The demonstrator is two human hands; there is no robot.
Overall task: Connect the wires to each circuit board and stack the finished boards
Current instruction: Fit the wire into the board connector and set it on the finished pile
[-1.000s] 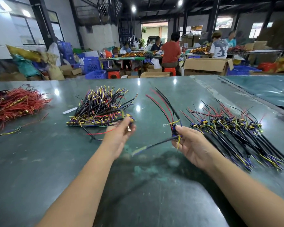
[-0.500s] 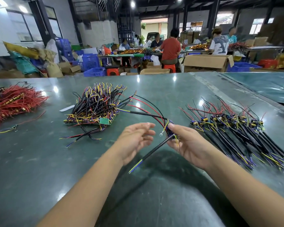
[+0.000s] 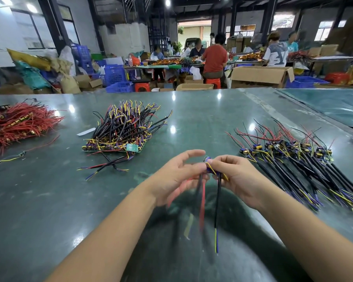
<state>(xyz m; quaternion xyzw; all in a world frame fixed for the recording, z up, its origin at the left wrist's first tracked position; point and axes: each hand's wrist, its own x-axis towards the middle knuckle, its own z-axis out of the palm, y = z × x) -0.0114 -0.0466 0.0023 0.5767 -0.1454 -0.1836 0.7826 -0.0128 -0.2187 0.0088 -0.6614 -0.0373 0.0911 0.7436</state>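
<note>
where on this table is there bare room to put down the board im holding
Bare green tabletop between the stacked boards and the right-hand row of wired boards, also near left, below the loose wires. Crowded: far left red wire pile.

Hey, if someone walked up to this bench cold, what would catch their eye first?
Probably the two hands at centre: the right hand pinches a small board while the left hand works its dangling wires. Next, the red wire heap at far left, the stacked pile of wired boards left of centre, and the row of wired boards fanned out on the right.
</note>
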